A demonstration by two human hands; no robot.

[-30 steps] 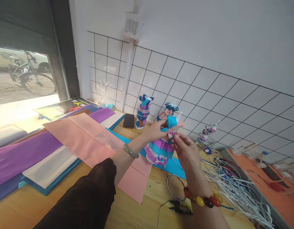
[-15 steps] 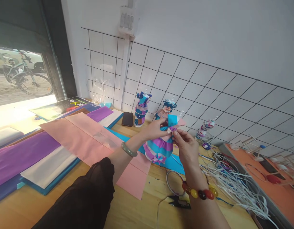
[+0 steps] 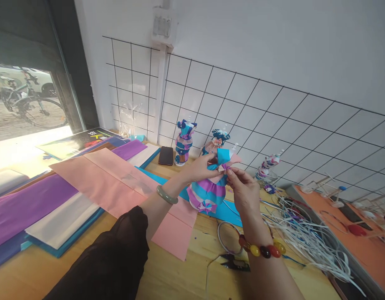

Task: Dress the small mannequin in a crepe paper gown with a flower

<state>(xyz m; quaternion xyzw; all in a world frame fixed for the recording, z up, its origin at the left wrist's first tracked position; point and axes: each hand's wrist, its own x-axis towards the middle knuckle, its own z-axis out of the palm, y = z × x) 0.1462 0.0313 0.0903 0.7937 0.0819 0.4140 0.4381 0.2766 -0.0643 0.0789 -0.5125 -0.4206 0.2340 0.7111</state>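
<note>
A small dress form in a tiered dress of purple, blue and pink paper (image 3: 207, 189) stands on the table in front of me. My left hand (image 3: 202, 167) is closed around its upper part from the left, the thumb near the waist. A small pleated purple and white paper bow (image 3: 222, 168) sits at the waist. With thumb and forefinger my right hand (image 3: 244, 189) pinches the bow's right side. My fingers hide part of the bodice. Below, a second purple and pink bow (image 3: 205, 207) decorates the hem.
Behind stand more dressed forms, one in blue and purple (image 3: 184, 143). A phone (image 3: 166, 156) lies left of them. Pink paper sheets (image 3: 117, 179) and other folded papers cover the left side. Small black snips (image 3: 234, 263) and tangled white cords (image 3: 314, 237) lie at right.
My view has shifted slightly, so the scene sits a little further left. Both hands keep nearly the same hold on the dress form and bow.
</note>
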